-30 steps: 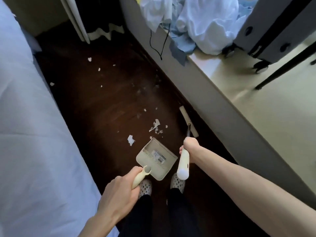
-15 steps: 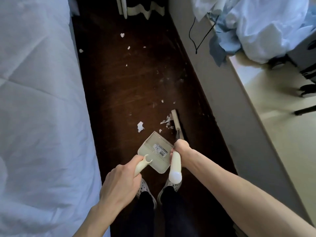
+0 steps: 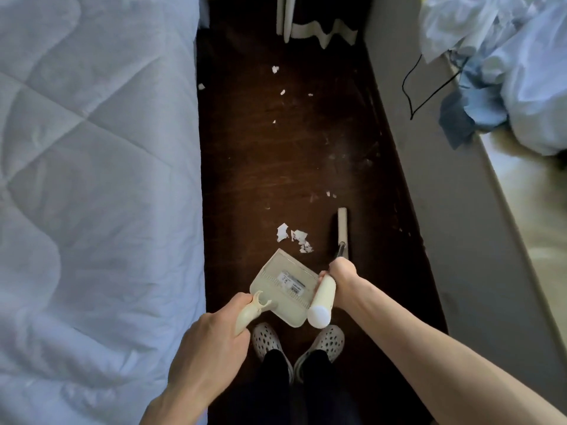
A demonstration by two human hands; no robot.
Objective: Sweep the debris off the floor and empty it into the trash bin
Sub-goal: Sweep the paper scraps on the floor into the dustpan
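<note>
My left hand [image 3: 211,342] grips the cream handle of a beige dustpan [image 3: 283,286], whose mouth points away from me over the dark wooden floor [image 3: 276,154]. My right hand [image 3: 342,271] holds the cream handle of a small brush [image 3: 342,231]; its head rests on the floor to the right of the pan. A cluster of white paper scraps [image 3: 294,237] lies just beyond the pan's lip, left of the brush head. Smaller scraps [image 3: 275,69] are scattered farther up the floor. No trash bin is in view.
A bed with a pale blue quilt [image 3: 92,179] borders the floor strip on the left. A grey ledge [image 3: 429,179] runs along the right, with crumpled white and blue cloth [image 3: 506,56] and a black cable [image 3: 412,87] on it. My feet in perforated clogs [image 3: 297,342] stand below the pan.
The view has swung left, showing more bed. The brush head has swept from the right toward the pan, pushing the paper scraps together in front of the pan's lip.
</note>
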